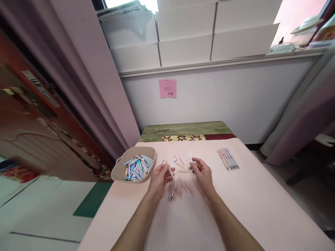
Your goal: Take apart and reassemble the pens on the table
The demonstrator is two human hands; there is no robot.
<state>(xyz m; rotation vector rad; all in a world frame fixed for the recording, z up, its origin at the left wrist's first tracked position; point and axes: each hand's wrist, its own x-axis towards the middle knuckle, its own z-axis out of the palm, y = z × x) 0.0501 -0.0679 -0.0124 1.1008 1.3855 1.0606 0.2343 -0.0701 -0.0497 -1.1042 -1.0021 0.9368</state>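
Observation:
My left hand (158,179) is closed around a pale pinkish pen barrel (170,170), its fingers pinching it over the middle of the table. In my right hand (203,174), thumb and fingers grip a slim white pen refill (191,156) that points upward, with a dark end below the fingers. Several white refills with dark tips (173,161) lie just beyond my left hand. Between the hands rest small pale pen parts (182,170). Nearer to me, a loose bunch of translucent pinkish barrels (180,190) and refills is spread on the tabletop.
A beige basket (115,174) full of blue, white and orange pen-like pieces stands at the left edge of the pink-covered table (251,202). Several pens (228,159) lie in a row on the right. Behind the table is a wall with a pink note (168,89).

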